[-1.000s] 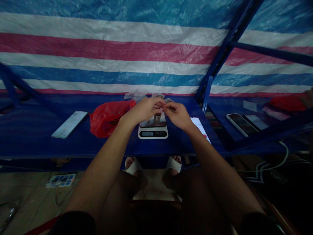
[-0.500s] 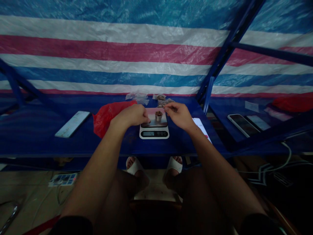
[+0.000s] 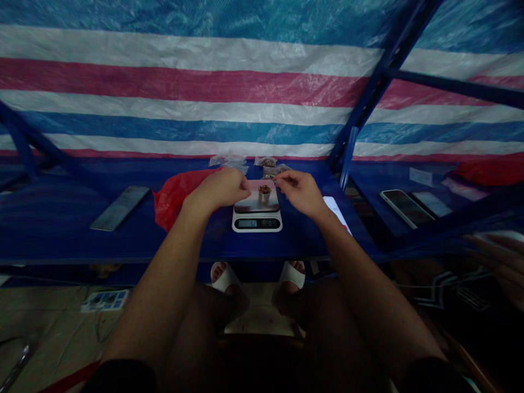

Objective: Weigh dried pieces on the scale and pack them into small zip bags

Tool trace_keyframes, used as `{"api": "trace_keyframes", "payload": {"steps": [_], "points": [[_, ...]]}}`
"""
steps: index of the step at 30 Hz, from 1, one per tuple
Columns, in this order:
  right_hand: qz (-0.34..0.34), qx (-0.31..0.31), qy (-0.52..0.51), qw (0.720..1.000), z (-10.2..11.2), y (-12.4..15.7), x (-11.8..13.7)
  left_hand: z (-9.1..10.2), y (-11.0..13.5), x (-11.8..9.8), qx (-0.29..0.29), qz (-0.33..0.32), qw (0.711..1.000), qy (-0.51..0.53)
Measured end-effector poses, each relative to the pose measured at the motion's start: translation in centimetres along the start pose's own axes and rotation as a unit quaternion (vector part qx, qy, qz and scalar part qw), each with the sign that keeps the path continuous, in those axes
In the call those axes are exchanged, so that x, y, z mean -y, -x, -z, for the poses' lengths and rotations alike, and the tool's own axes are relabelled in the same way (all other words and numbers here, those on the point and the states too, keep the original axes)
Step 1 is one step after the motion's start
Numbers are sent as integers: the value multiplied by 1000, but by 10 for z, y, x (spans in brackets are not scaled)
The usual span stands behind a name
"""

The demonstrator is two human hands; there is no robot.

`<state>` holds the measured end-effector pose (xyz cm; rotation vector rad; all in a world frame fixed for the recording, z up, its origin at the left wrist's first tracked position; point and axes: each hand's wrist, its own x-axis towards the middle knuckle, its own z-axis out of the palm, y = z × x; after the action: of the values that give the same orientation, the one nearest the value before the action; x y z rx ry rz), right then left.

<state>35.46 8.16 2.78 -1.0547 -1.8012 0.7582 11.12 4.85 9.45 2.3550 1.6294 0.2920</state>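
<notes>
A small white digital scale (image 3: 257,222) stands on the blue shelf (image 3: 82,240) in front of me. On its platform sits a tiny cup (image 3: 264,193) filled with brown bits. My left hand (image 3: 223,188) hovers at the platform's left edge, fingers curled and pinched together. My right hand (image 3: 298,190) is just right of the cup, thumb and forefinger pinched on a small clear packet I can barely make out. Behind the scale lie small clear packets (image 3: 272,165) with brown contents.
A red plastic bag (image 3: 174,196) lies left of the scale, and a phone (image 3: 120,207) further left. A white card (image 3: 336,210) lies right of my right wrist. Two phones (image 3: 405,206) rest on the neighbouring shelf. Another person's hand (image 3: 497,256) shows at the right edge.
My hands came apart and lowered from above the cup to either side of it. The left phone's screen went dark. Another person's hand entered at the right edge.
</notes>
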Motion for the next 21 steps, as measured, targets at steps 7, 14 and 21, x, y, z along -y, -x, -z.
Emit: {"api": "trace_keyframes", "payload": {"steps": [7,14,21], "points": [[-2,-4,4,1000,1,1,0,-2,-9,-27,-72,-75,995,16],[1,6,-3,1000,5,2,0,-16,-16,-31,-82,-46,995,-23],[-8,-7,-8,1000,8,1,-2,-9,-12,-24,-127,-64,990,16]]}}
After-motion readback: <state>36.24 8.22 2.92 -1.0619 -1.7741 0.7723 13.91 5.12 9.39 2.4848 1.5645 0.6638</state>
